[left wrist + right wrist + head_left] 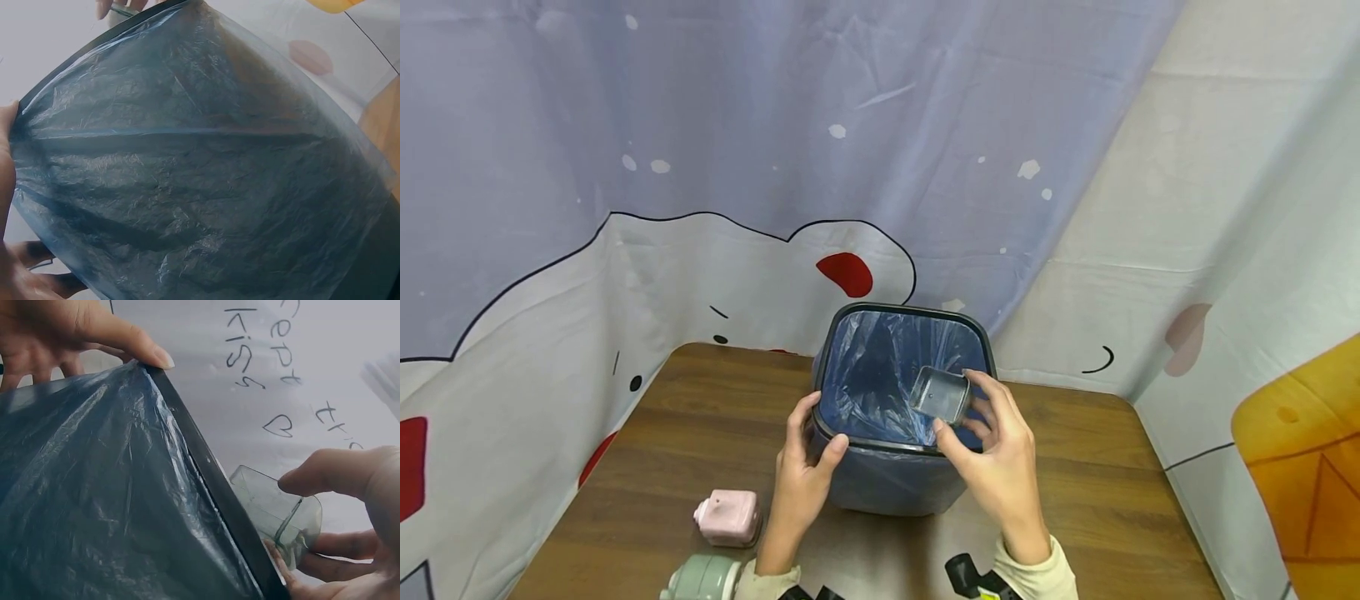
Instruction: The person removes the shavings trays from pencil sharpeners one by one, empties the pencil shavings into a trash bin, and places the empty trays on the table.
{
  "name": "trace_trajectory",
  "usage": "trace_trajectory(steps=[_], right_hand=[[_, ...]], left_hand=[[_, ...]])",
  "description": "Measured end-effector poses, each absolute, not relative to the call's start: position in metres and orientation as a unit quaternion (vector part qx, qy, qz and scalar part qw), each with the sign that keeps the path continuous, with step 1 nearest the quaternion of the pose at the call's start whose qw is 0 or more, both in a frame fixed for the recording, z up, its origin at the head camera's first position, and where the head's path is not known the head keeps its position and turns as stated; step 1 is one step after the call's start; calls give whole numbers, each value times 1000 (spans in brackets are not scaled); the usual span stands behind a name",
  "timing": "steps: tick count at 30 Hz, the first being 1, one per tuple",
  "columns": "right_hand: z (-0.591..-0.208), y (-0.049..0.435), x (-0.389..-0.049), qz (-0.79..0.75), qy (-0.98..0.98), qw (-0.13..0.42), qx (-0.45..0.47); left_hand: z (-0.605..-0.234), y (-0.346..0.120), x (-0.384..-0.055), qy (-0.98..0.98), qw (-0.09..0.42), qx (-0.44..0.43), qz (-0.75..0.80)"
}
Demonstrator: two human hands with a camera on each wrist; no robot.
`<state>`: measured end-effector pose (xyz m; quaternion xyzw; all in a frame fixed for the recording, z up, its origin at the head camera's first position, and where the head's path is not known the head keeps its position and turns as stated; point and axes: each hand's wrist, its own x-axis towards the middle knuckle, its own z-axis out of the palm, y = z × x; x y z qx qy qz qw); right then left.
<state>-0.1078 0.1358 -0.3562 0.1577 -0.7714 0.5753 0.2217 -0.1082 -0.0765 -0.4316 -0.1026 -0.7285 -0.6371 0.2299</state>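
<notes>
A trash bin (891,483) lined with a translucent blue bag (880,367) stands on the table in the head view. My left hand (799,482) grips its near left corner, thumb over the dark rim (917,313). Between thumb and fingers, my right hand (1003,454) pinches a small clear plastic container (942,394), tilted over the bin's right side. In the right wrist view the container (262,503) shows beside the rim. The lined bin wall (206,181) fills most of the left wrist view.
Left of the bin, a pink bottle-like container (730,518) lies on the wooden table (1075,500). A pale green container (703,577) is nearer, by the left sleeve. A printed curtain (760,275) hangs behind the table. The right wrist view shows handwriting on a white surface (206,419).
</notes>
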Motion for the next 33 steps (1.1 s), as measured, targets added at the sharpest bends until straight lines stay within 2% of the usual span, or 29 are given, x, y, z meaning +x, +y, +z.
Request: trace_trajectory(steps=[6,21,33], right_hand=[[-355,138,-108,625,-743,187,151],[-355,149,-106,735,-643,62,206],[-350,155,-93,736,-641,43,215]], left_hand=[[-431,-77,-108,-735,224,-102,-632],[-432,-77,-108,-735,224,-96,-632],[-433,-77,-108,-731,230,-104,-634]])
